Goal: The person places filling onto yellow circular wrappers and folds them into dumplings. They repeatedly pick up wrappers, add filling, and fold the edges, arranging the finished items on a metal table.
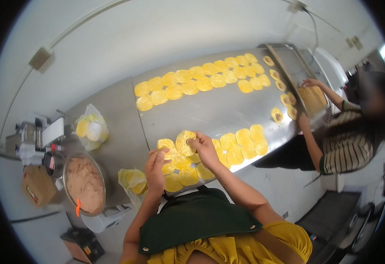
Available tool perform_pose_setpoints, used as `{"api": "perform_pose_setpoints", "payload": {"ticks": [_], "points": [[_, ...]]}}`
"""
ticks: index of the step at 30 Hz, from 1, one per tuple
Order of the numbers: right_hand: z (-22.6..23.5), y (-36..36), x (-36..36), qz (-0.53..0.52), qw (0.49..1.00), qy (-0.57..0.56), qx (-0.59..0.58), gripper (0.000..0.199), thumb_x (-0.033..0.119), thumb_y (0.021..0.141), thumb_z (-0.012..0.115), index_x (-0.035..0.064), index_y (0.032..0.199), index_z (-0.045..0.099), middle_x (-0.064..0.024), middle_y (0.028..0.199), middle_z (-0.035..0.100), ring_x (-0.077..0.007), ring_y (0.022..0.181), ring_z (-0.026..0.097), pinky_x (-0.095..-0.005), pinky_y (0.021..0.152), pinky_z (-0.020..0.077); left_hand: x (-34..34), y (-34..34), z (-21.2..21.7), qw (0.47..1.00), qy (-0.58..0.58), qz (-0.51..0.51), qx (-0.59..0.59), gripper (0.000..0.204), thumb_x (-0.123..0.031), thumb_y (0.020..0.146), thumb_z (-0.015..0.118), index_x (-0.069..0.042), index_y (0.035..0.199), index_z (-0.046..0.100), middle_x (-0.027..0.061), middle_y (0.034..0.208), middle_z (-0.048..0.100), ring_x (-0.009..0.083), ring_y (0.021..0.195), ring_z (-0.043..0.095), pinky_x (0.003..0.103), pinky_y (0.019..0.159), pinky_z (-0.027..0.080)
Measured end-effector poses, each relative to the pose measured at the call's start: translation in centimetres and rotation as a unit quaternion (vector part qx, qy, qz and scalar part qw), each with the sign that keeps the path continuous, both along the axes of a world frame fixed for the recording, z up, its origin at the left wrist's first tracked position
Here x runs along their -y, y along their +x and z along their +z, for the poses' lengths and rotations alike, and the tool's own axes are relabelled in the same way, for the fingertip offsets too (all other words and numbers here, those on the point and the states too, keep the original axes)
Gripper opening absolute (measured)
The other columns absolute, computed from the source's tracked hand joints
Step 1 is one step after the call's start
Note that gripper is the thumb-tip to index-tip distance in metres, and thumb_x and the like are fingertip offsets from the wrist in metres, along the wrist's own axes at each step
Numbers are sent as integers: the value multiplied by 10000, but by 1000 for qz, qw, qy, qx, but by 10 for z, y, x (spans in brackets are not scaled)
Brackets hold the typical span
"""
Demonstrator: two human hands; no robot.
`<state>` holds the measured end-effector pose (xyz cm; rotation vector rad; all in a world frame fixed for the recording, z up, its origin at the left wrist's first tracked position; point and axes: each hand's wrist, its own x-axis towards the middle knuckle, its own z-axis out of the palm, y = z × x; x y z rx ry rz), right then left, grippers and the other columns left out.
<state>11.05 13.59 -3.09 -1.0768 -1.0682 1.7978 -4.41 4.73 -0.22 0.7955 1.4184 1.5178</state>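
Note:
My right hand pinches a round yellow dough wrapper by its right edge, lifted above the steel table. My left hand is closed on another yellow wrapper, just left of the first. Beneath and beside my hands, more wrappers lie close together in rows along the near edge. Two further rows of wrappers run along the far side of the table.
A large metal bowl of pinkish paste with an orange-handled tool stands at left. Plastic bags of wrappers lie nearby. At right, a co-worker reaches into a tray beside several filled wrappers.

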Motion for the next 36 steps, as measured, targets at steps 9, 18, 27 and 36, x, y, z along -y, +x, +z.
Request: {"api": "perform_pose_setpoints", "payload": {"ticks": [9, 18, 27, 36], "points": [[-93, -55, -118, -54, 812, 446, 372, 214, 143, 817, 608, 23, 992, 635, -133, 938, 624, -286, 866, 594, -387, 774, 488, 89, -69, 34, 978, 18, 195, 72, 228, -109, 947, 481, 59, 974, 633, 63, 1008, 560, 151, 907, 561, 296, 820, 463], [-101, -114, -113, 58, 780, 304, 543, 152, 127, 765, 643, 44, 880, 589, -138, 905, 614, -320, 892, 581, -416, 779, 475, 113, -122, 39, 997, 16, 47, 53, 274, -142, 927, 477, 60, 925, 663, 70, 997, 531, 148, 911, 514, 268, 825, 387], [-53, -150, -62, 180, 707, 489, 478, 148, 178, 762, 672, 77, 833, 591, -105, 908, 615, -294, 923, 585, -394, 774, 471, 116, -162, 33, 997, 2, -31, 69, 273, -128, 912, 476, 41, 958, 686, 66, 979, 537, 123, 849, 492, 242, 777, 365], [-98, -170, -90, 37, 720, 542, 432, 187, 103, 826, 624, 109, 1006, 674, -69, 1023, 625, -275, 985, 562, -389, 827, 474, 91, -163, 28, 997, -3, -72, 29, 235, -114, 931, 503, 30, 1002, 674, 60, 989, 558, 133, 933, 552, 255, 808, 456]]}}
